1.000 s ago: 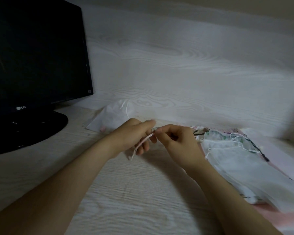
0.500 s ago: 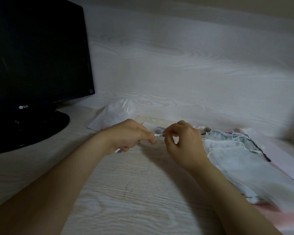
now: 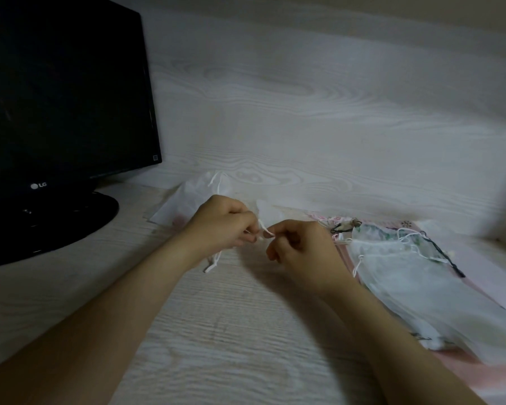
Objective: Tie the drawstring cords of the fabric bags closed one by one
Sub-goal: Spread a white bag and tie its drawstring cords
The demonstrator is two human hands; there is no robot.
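Pinching a thin white drawstring cord (image 3: 265, 230) between them, the left hand (image 3: 225, 226) and right hand (image 3: 301, 247) meet just above the table (image 3: 231, 331), to the right of the black monitor (image 3: 56, 97). Both hands curl their fingers onto the cord, whose loose end dangles under the left hand. A sheer white bag (image 3: 187, 200) lies behind the left hand, nearer the monitor. A pile of sheer bags (image 3: 406, 267) lies farthest from the monitor, beside the right hand.
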